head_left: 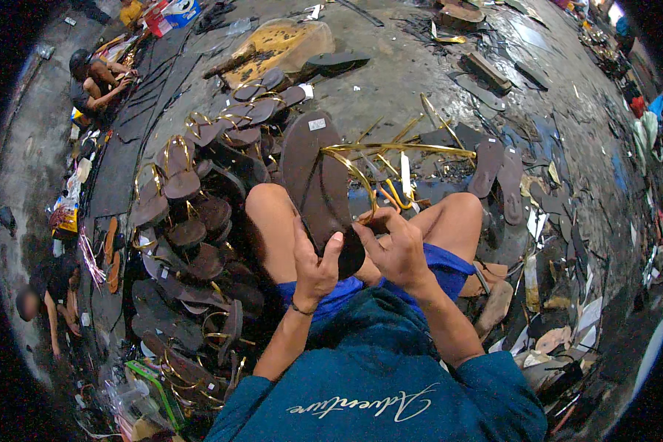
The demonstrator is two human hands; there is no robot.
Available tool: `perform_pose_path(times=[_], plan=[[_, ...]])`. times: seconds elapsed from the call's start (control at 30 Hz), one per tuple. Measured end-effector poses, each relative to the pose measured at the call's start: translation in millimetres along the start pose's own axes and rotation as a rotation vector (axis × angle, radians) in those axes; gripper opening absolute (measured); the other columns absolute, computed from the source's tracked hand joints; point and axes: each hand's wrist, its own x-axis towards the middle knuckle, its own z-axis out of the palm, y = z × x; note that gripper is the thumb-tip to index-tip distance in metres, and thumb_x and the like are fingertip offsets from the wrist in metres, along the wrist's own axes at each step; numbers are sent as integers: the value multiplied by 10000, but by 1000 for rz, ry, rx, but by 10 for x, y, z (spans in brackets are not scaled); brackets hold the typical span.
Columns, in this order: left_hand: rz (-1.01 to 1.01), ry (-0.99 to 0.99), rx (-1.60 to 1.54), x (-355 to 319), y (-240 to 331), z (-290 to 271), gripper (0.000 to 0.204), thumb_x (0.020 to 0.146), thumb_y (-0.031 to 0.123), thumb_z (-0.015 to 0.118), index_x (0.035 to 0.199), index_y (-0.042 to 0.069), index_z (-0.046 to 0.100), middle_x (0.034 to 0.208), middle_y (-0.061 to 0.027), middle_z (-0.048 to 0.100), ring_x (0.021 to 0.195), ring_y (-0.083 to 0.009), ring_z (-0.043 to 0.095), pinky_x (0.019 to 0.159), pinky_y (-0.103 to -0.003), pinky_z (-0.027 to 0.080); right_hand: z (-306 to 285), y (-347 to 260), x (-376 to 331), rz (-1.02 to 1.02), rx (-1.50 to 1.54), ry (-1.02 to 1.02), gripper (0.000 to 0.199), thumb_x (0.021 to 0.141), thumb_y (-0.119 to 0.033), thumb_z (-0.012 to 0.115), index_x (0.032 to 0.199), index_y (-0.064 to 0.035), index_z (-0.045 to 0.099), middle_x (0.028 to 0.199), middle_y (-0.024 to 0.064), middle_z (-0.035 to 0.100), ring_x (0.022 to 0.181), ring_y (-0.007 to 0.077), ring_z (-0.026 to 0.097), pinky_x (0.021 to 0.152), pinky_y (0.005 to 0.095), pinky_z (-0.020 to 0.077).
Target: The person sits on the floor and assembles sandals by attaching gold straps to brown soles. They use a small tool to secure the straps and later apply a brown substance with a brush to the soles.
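A dark brown sandal sole [313, 158] stands tilted up in front of me, a white label near its far end. My left hand [315, 264] is closed round its near end, thumb on the face. Gold straps [357, 173] come out of the sole; one curves down to my right hand, another stretches off to the right. My right hand [393, 247] pinches the curved gold strap at the sole's right edge. Beyond that hand lie scissors with yellow-orange handles [398, 197] and more loose gold straps [409, 131].
Brown sandals with gold straps [180, 173] are heaped at my left. Two loose soles [486, 168] lie at the right, near scattered scraps [560, 295]. A yellowish stained slab [287, 51] lies ahead. One person [99, 81] crouches far left; another [59, 295] is nearer.
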Motion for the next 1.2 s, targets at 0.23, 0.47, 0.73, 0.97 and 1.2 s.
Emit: perform_pose_path(times=[0.23,0.47,0.73,0.97,1.2], plan=[[23,58,13,-33,31,66,447,861,67,595,1256,-30,410,1076,-129,612,952,-201,600,877,-309,476,106,1,-71,-106,-22,66,167,795,-33,705,906,-5,583,865,142,647,787,302,666,686,368,534],[-17,46,72,-42,-48,-12,458,866,85,613,1257,-43,412,1109,-124,595,960,-189,596,867,-290,480,40,-8,-77,-96,-222,-31,171,788,-74,719,865,-13,578,851,129,624,802,316,643,697,397,515],[-11,-1,36,12,56,-73,476,864,59,599,1291,-42,415,1145,-120,581,1003,-171,577,892,-289,471,29,-10,34,63,27,-122,166,824,-101,712,912,-10,605,862,115,623,796,272,627,703,362,501],[-319,-70,-342,62,118,-178,515,853,75,582,1331,-8,411,1137,-86,577,998,-161,573,907,-286,464,106,296,-37,643,1061,-370,177,944,-124,591,1099,-39,604,915,56,667,582,106,575,445,250,448],[-275,-131,-276,50,76,-218,564,834,84,620,1340,-29,398,1180,-98,572,1058,-179,560,936,-303,449,124,522,-103,556,916,-427,221,919,-109,611,1121,-21,596,955,71,648,828,142,629,696,263,516]])
